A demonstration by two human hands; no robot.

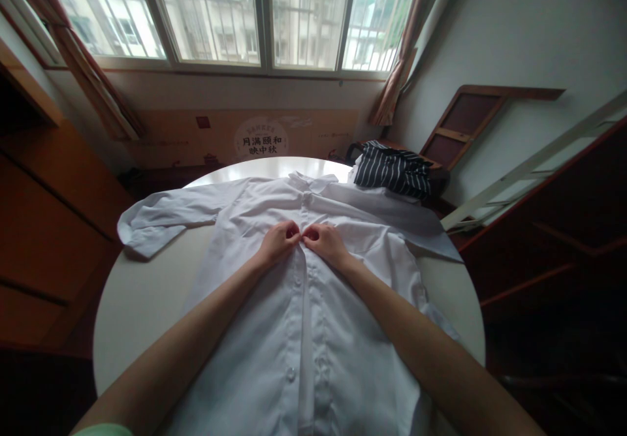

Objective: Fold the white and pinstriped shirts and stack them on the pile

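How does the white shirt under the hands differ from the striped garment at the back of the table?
The white shirt is plain; the striped garment is dark with thin white stripes. The white shirt lies spread flat, sleeves out, across the round table; the striped garment is bunched at the far edge. The left hand and right hand pinch the white shirt's placket; nobody touches the striped garment. Both are cloth.
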